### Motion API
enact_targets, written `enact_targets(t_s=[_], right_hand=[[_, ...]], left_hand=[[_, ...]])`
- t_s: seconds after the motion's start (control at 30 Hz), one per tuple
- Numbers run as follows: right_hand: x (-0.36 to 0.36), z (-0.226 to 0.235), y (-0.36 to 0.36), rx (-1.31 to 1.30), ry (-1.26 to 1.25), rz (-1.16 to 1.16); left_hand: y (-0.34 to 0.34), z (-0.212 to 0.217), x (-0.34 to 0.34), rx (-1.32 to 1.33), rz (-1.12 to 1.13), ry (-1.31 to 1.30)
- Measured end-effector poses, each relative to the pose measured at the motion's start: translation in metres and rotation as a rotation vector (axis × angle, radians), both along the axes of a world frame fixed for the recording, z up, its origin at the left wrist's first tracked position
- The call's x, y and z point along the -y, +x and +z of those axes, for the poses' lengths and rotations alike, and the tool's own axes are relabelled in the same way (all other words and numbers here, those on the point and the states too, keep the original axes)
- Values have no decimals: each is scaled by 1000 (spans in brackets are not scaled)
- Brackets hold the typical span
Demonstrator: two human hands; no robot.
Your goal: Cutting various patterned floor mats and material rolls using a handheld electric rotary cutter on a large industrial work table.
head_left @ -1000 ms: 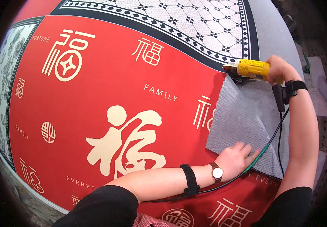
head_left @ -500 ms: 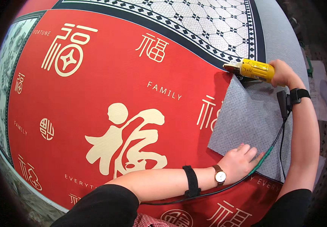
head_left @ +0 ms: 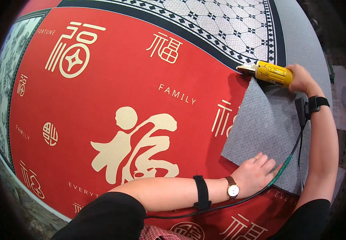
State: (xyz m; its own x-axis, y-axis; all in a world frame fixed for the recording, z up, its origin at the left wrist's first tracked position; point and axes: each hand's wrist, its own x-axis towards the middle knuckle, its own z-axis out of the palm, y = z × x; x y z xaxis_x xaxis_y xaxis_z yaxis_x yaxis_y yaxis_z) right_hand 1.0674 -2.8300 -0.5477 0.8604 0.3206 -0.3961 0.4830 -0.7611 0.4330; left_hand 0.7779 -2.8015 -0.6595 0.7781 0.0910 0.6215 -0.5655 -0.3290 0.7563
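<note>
My right hand (head_left: 302, 79) is wrapped round the yellow body of a handheld electric cutter (head_left: 275, 75). The cutter's metal head lies at the seam between a red printed mat (head_left: 197, 136) and the dark-bordered tile pattern above it. A corner of the red mat is folded over, with its grey backing (head_left: 257, 124) facing up below the cutter. My left hand (head_left: 255, 175) lies across the lower edge of this flap, its fingers curled on the backing; the thumb is hidden.
A white tile-patterned section (head_left: 221, 24) with a black border adjoins the red mat at the top. Grey material (head_left: 301, 36) stretches along the right. A green-and-white patterned section (head_left: 5, 92) is at the left. A black cable (head_left: 221, 207) runs between my forearms.
The mat's pattern sits slightly further right and higher in view. The cutter and right hand have shifted slightly right in the picture. My left hand keeps its place on the flap.
</note>
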Motion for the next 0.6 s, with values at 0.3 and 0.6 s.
enact_targets(t_s=[0.3, 0.6], right_hand=[[6, -17, 4, -10, 102, -45], [7, -30, 5, -49, 191, -19]], left_hand=[[-4, -7, 3, 31, 52, 3], [-22, -5, -4, 62, 19, -69]])
